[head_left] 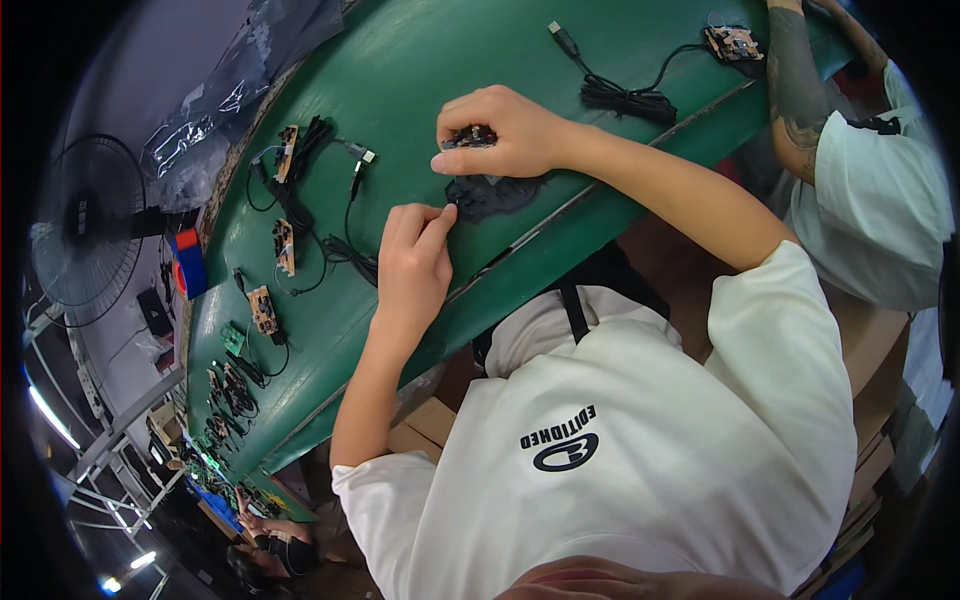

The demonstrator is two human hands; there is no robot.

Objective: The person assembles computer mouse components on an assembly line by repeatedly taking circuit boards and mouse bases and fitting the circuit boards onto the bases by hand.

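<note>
My right hand [515, 130] curls over the green work surface with its fingers wrapped round a small dark circuit board assembly [474, 136]. Part of that assembly is hidden by the fingers. Just below it a crumpled dark grey cloth or pad [500, 198] lies on the green surface. My left hand [413, 255] is closed, thumb and index finger pinched together at the left edge of the dark cloth. What sits between those fingertips, if anything, is too small to make out.
Circuit boards with black cables lie along the left, including an upper board [286, 153] and a lower board [263, 310]. A coiled USB cable [628, 98] leads to another board [733, 43] near a co-worker's tattooed arm [797, 100]. A fan [85, 230] and blue-red tape roll [187, 264] are at far left.
</note>
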